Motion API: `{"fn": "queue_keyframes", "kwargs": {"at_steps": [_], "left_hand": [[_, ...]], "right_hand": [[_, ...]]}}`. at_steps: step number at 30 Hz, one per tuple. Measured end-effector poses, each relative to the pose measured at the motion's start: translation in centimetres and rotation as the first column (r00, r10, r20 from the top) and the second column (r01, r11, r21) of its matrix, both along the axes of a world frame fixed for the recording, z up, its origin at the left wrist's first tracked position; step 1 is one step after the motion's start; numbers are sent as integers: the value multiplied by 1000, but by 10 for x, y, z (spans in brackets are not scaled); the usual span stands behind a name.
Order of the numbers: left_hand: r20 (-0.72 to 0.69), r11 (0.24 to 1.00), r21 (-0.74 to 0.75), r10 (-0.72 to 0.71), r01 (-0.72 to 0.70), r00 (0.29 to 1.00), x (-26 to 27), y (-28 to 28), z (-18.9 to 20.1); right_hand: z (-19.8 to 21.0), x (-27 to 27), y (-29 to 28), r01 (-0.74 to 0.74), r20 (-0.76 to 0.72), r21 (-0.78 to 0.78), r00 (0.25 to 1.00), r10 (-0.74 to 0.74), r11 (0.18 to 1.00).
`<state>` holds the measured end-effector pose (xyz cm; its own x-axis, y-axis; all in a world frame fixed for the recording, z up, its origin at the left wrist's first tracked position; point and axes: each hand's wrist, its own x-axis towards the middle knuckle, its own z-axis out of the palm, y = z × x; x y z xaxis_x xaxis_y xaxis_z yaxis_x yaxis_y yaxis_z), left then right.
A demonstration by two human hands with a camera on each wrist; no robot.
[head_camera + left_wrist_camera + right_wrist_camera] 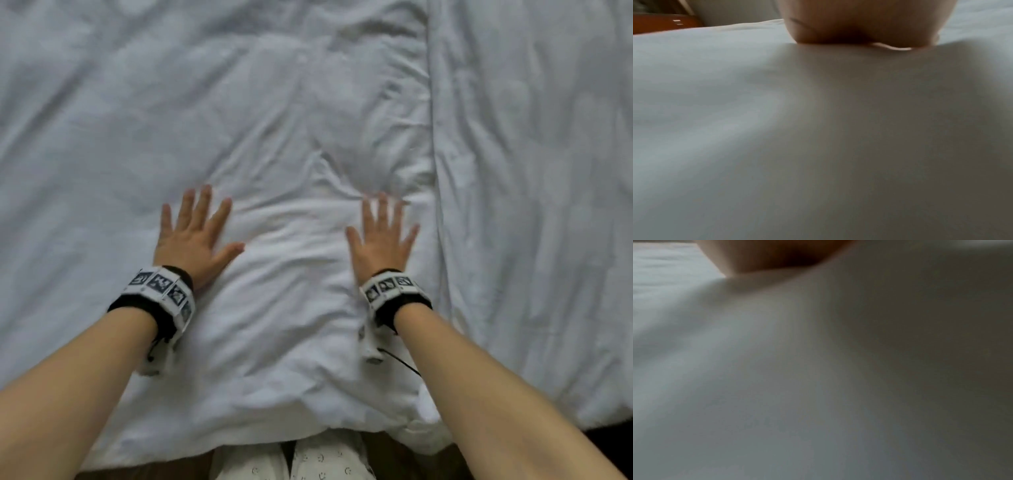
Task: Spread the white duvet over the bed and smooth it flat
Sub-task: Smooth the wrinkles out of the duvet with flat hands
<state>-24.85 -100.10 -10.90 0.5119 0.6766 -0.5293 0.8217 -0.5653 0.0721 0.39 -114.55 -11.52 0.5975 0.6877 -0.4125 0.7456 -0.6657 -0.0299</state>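
- The soft, crumpled white cloth duvet [308,120] already covers the bed across nearly the whole head view; its near edge hangs over the side right at your legs. It's spread, so what's left is flattening, imo.
- A long raised fold [432,137] runs away from you on the right. That's the biggest fault, and I'd deal w/ it after the middle.
- A puffy hump w/ creases [291,219] sits between your hands. Sweep palms forward and apart so the air goes out sideways and doesn't pile up ahead.
- Your left hand [191,236] lies flat on the duvet, fingers straight and spread wide, holding nothing.
- Your right hand [382,240] is the same: flat, splayed, nothing gripped. Its fingertips are blurred.
- Keep pressure light and even; heavy heels of the palm will prob. drag the cover and make new ridges.
- Both wrist views are close and blurry: just palm on cloth.
- Around you: brown wooden furniture [663,22] beyond the bed in the left wrist view, and your white patterned trousers [308,459] at the bed edge. Nothing lies on the duvet in your way.
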Motion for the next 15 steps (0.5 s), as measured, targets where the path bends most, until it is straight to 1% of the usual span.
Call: {"fn": "queue_keyframes", "kwargs": {"at_steps": [1, 2, 3, 4, 5, 7, 8, 10, 11, 13, 14, 15], "left_hand": [[-26, 995, 7, 96, -95, 995, -15, 2, 7], [-46, 979, 23, 204, -203, 978, -27, 6, 13], [-52, 952, 40, 304, -302, 951, -37, 10, 18], [-48, 926, 56, 375, -372, 926, -43, 13, 23], [-38, 912, 68, 408, -405, 912, -45, 13, 25], [-18, 915, 67, 400, -398, 916, -37, 8, 25], [-6, 924, 51, 380, -380, 925, -28, 1, 23], [24, 949, -2, 315, -315, 949, -6, -20, 17], [38, 965, -26, 260, -259, 965, 4, -33, 15], [51, 990, -62, 129, -126, 990, 17, -62, 11], [42, 994, -81, 79, -76, 996, 18, -76, 10], [29, 994, -100, 49, -46, 998, 14, -87, 8]], "right_hand": [[6, 13, -19, 135, 11, -1, 991, -135, 991], [13, 24, -34, 264, -11, 22, 965, -264, 964], [19, 31, -43, 363, -50, 55, 931, -361, 930], [24, 34, -48, 414, -72, 80, 910, -409, 907], [27, 32, -48, 413, -61, 87, 911, -409, 907], [27, 15, -37, 327, -31, 90, 945, -325, 941], [26, 2, -27, 278, -45, 95, 961, -274, 956], [21, -28, -6, 150, -126, 76, 982, -140, 986], [20, -44, 3, 56, -180, 53, 983, -45, 997], [20, -73, 11, -173, -255, 13, 952, 171, 985], [19, -84, 6, -269, -275, -4, 926, 258, 963], [18, -92, -4, -327, -296, -17, 904, 308, 945]]}}
